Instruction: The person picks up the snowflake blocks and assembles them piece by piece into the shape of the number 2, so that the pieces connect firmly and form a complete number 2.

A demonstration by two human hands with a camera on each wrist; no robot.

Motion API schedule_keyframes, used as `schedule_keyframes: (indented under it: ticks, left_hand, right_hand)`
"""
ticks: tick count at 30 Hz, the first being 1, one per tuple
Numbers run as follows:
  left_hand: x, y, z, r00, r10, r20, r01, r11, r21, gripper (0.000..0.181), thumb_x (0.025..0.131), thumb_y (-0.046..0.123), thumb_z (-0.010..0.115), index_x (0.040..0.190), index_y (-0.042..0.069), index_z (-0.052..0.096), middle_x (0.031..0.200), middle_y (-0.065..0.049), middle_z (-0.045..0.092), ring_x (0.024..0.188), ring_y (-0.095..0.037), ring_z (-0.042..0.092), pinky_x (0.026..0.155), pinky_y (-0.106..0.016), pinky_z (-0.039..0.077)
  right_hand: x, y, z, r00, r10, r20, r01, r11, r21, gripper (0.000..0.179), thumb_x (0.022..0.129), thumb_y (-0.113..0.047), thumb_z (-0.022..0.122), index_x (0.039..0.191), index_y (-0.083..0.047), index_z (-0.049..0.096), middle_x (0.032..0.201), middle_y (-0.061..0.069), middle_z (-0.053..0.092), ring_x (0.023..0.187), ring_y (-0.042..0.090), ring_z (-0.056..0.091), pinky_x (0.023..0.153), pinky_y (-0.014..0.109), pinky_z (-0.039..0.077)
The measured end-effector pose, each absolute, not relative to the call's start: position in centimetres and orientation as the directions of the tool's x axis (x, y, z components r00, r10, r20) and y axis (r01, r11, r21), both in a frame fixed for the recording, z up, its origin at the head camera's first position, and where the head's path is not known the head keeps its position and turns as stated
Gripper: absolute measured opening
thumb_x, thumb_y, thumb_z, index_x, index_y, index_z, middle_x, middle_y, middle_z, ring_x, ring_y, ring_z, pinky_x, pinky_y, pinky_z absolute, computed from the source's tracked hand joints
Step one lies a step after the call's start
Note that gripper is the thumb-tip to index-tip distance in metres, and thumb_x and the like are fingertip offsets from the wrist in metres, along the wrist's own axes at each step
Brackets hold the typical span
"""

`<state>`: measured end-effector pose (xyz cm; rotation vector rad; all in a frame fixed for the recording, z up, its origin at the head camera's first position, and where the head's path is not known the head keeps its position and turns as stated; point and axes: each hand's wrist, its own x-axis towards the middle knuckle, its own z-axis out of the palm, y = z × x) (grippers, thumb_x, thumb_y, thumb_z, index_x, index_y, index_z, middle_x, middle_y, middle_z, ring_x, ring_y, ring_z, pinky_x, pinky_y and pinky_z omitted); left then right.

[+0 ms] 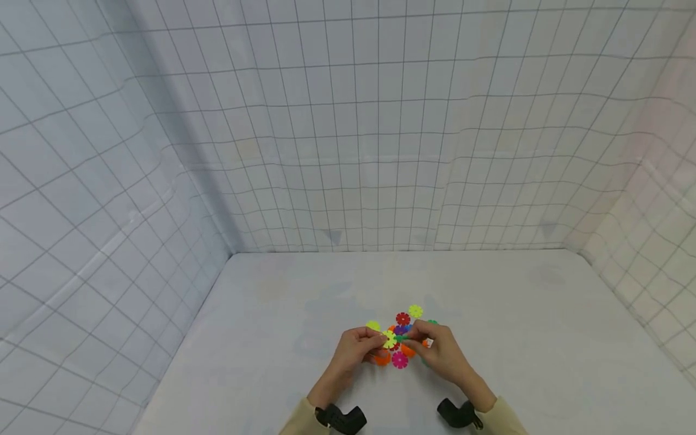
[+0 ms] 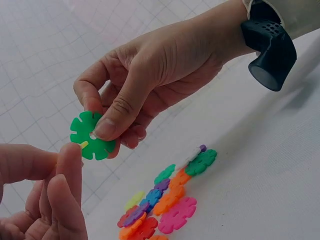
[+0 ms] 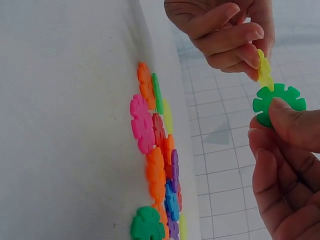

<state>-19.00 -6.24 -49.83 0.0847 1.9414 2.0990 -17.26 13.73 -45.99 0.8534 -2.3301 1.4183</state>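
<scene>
Above a group of coloured slotted flower-shaped discs, my left hand [image 1: 353,350] pinches a yellow slotted disc [image 1: 389,339] between thumb and fingers. My right hand [image 1: 437,350] grips a green slotted disc [image 2: 91,136] by its edge, the thumb flat on its face. In the right wrist view the yellow disc [image 3: 264,70] stands nearly edge-on, its lower rim right at a slot in the green disc's upper edge. Seen from the left wrist, most of the yellow disc is hidden behind the left fingertips [image 2: 70,157], with only a small piece showing on the green one.
Loose discs lie on the white table [image 1: 261,362] under and beyond the hands, among them a pink disc [image 1: 399,360], a red disc [image 1: 403,318] and a yellow-green disc [image 1: 415,311]. Grid-patterned sheets [image 1: 359,151] hang at the back and sides.
</scene>
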Motion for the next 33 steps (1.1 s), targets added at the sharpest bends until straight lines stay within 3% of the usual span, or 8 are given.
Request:
schedule_keyframes:
  ticks: [5,12,19,27,33]
  left_hand:
    - [-18.9,-6.3,-49.5,-0.956,0.249,-0.155,-0.175,-0.062,0.983,0.023,0.088,0.02,0.07,0.089,-0.003,0.066,0.074,-0.009,0.068,0.059,-0.01,0.062,0.053,-0.021,0.049]
    - [-18.9,-6.4,-49.4,-0.95,0.264,-0.168,-0.191,-0.062,0.98,0.02,0.089,0.018,0.068,0.088,-0.001,0.065,0.074,-0.006,0.066,0.059,-0.009,0.06,0.053,-0.022,0.049]
    - [-18.9,-6.6,-49.4,-0.939,0.304,-0.162,-0.188,-0.056,0.981,0.02,0.087,0.02,0.071,0.083,0.006,0.058,0.076,-0.014,0.068,0.057,-0.012,0.06,0.051,-0.023,0.048]
    - [-19.2,-6.9,-49.7,-0.956,0.247,-0.16,-0.178,-0.054,0.983,0.023,0.087,0.026,0.07,0.087,0.005,0.059,0.083,-0.014,0.069,0.06,-0.014,0.061,0.052,-0.023,0.046]
    - [-19.7,-7.4,-49.8,-0.961,0.212,-0.176,-0.197,-0.08,0.977,0.029,0.089,0.028,0.067,0.1,0.001,0.06,0.086,-0.009,0.068,0.062,-0.014,0.061,0.054,-0.023,0.045]
  right_hand:
    - [-17.4,13.6,-46.5,-0.756,-0.342,0.558,-0.653,0.341,-0.676,0.026,0.072,0.014,0.073,0.071,-0.006,0.058,0.066,0.003,0.06,0.06,0.016,0.053,0.054,0.029,0.048]
    - [-19.0,14.2,-49.5,-0.731,-0.38,0.567,-0.678,0.312,-0.666,0.016,0.079,0.001,0.074,0.079,-0.011,0.064,0.072,0.001,0.063,0.064,0.007,0.052,0.058,0.025,0.049]
    - [-19.1,14.1,-49.8,-0.765,-0.32,0.559,-0.643,0.348,-0.682,0.023,0.077,0.002,0.076,0.079,-0.016,0.062,0.071,0.001,0.065,0.064,0.006,0.057,0.058,0.025,0.052]
    - [-19.5,15.4,-49.6,-0.812,-0.305,0.498,-0.583,0.387,-0.714,0.023,0.083,0.002,0.07,0.104,-0.007,0.065,0.087,0.005,0.07,0.068,0.017,0.064,0.062,0.026,0.054]
    - [-19.8,17.7,-49.1,-0.927,-0.251,0.28,-0.376,0.597,-0.708,0.003,0.086,-0.011,0.07,0.088,-0.01,0.068,0.075,-0.003,0.063,0.067,0.009,0.055,0.06,0.023,0.05]
